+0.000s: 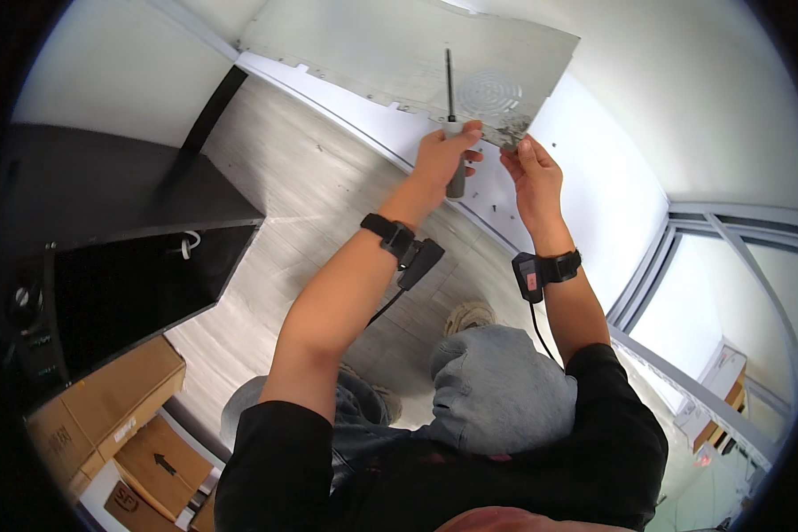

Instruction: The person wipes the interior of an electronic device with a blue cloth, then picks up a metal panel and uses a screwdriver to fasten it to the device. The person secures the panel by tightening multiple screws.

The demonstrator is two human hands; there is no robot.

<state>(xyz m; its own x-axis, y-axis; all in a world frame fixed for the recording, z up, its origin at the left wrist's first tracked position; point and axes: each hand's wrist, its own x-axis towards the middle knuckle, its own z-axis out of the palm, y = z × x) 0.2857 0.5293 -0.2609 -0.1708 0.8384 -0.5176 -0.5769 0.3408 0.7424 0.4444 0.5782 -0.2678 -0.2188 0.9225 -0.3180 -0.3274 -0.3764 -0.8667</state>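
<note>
My left hand [438,161] is closed around a screwdriver [456,184] with a grey handle. Its long dark shaft points away from me, over a thin grey metal panel [355,55]. At the panel's near right corner, the thumb and fingers of my right hand [535,177] pinch the edge. That corner has dark smudges, and the exact grip there is partly hidden by the fingers. A round vent pattern [489,92] is cut into the panel just beyond my hands. Several small dark screws [494,207] lie on the white surface [585,168] underneath.
A black cabinet [142,191] stands on the left, with cardboard boxes [106,399] in front of it. Grey metal framing [647,266] rises on the right. Below me is a pale wood-look floor [275,168] where my shoes [470,316] rest.
</note>
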